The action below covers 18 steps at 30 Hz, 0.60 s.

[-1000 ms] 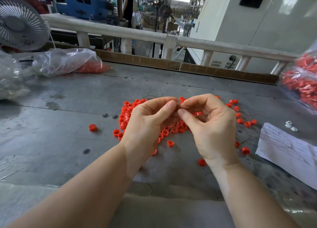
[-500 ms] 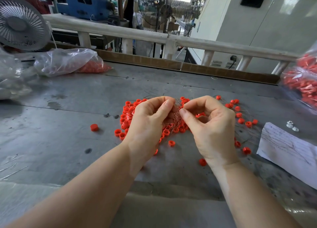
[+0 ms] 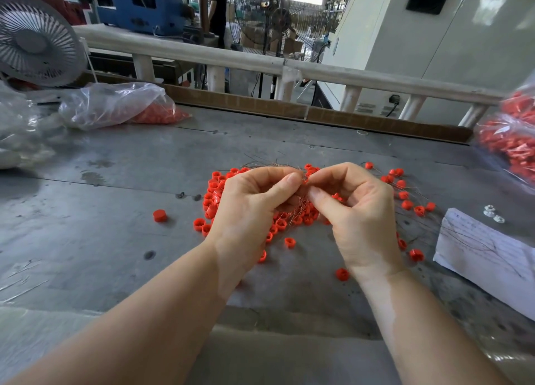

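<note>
Scuffed grey metal is forming the workbench (image 3: 115, 234), and a factory hall is showing dimly beyond its pale railing (image 3: 179, 47). Both hands are meeting over a heap of red caps (image 3: 213, 188) lying near the middle of the bench. The left hand (image 3: 246, 211) is curling its fingers and thumb round a bundle of thin wires (image 3: 299, 209), which is hanging from the fingertips down onto the caps. The right hand (image 3: 360, 214) is pinching the same wires between thumb and forefinger, just beside the left thumb tip. Whatever is sitting between the touching fingertips is proving too small and too covered to make out. The hands are hiding much of the heap. One lone cap (image 3: 159, 215) is lying to the left, apart from the rest. On the right a sheet of paper (image 3: 486, 248) is running out of view at the edge, with two small white parts (image 3: 493, 214) lying just beyond it. A clear bag (image 3: 512, 144) of red pieces is being cut off by the right edge. Another bag (image 3: 115, 104) at the back left is veiling its red contents behind crumpled plastic, and a fan (image 3: 31, 40) is being cropped at the left.
</note>
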Motion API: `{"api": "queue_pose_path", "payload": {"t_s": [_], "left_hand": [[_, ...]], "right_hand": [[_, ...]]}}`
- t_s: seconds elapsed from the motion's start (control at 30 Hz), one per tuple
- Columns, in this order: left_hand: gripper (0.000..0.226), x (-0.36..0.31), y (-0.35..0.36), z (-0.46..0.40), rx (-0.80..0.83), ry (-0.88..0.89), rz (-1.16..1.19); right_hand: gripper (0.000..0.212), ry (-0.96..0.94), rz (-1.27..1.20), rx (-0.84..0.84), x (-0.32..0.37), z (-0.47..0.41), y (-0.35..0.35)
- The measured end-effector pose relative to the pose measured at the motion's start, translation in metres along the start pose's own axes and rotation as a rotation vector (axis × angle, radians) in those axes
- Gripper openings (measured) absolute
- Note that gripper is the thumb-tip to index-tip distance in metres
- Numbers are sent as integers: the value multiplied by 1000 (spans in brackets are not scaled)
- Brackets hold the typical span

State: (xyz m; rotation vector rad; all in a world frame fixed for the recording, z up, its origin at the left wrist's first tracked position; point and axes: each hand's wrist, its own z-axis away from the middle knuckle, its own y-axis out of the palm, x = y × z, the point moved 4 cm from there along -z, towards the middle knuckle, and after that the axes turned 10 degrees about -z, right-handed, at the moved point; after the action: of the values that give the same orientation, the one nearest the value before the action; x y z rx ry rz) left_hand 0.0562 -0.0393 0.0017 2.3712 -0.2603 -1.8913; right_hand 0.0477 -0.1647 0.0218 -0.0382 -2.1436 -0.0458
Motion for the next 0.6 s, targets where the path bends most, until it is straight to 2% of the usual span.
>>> {"api": "queue_pose_path", "payload": {"t_s": [0.1, 0.23, 0.4, 0.5, 0.6], "left_hand": [[15, 4, 3, 1, 12, -28, 78], [19, 3, 8, 2, 43, -68, 158], [24, -1, 11, 3, 103, -126, 287], [20, -2, 10, 4, 103, -119, 268], [25, 0, 8, 4, 54, -56, 146]], "right_hand": [[9, 36, -72, -4, -2, -1, -1], [5, 18, -27, -5, -2, -2, -2], [11, 39, -37, -61, -5, -5, -8], [12, 45, -45, -51, -5, -5, -7], [10, 51, -53, -35, -5, -4, -6]]}}
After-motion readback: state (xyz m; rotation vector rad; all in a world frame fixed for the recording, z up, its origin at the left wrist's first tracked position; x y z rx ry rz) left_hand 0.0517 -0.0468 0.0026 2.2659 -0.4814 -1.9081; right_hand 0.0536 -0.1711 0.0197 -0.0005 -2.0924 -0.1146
